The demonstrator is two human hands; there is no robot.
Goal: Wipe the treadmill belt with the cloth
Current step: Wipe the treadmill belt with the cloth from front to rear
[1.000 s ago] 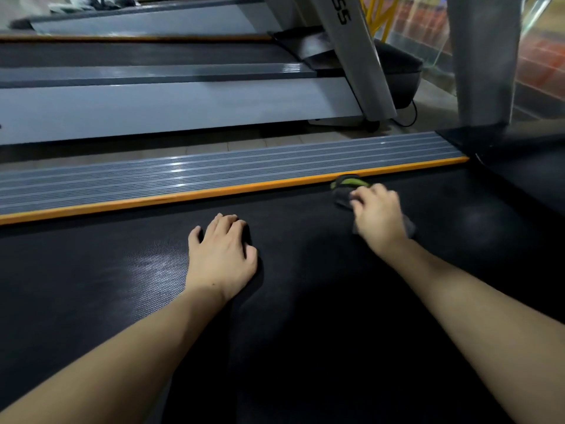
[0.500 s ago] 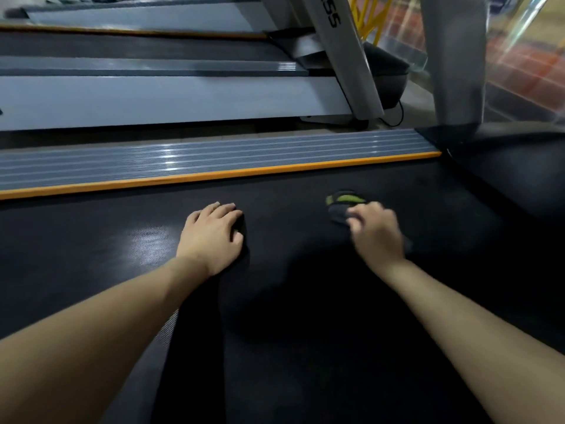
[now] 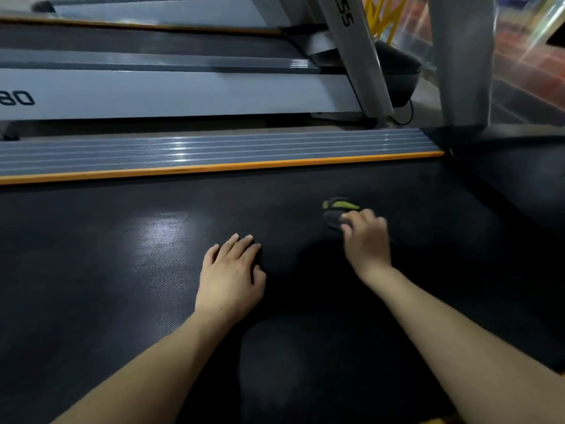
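The treadmill belt (image 3: 122,286) is black with a fine dotted texture and fills the lower part of the view. A pale patch of reflected light sits on it toward the left.

The left hand (image 3: 230,275) lies palm down on the belt near its middle, fingers straight and close together, grasping nothing. Its forearm runs back toward the lower left corner of the view.

The right hand (image 3: 367,240) is further along the belt, toward the far right. Its fingers are curled down over a dark cloth (image 3: 334,217) and press it against the belt. The cloth is grey-black with a yellow-green strip along its far side. Most of it is covered by the hand, and only the part in front of the fingertips shows. The cloth sits on the belt, apart from the far edge and near the right end.

Along the belt's far edge runs an orange strip (image 3: 214,169), and beyond it a ribbed grey side rail (image 3: 214,151). At the right end, a grey upright post (image 3: 461,62) rises from a dark cover.

Beyond the rail stands a second treadmill (image 3: 183,93) with a pale side panel and a slanted grey post.
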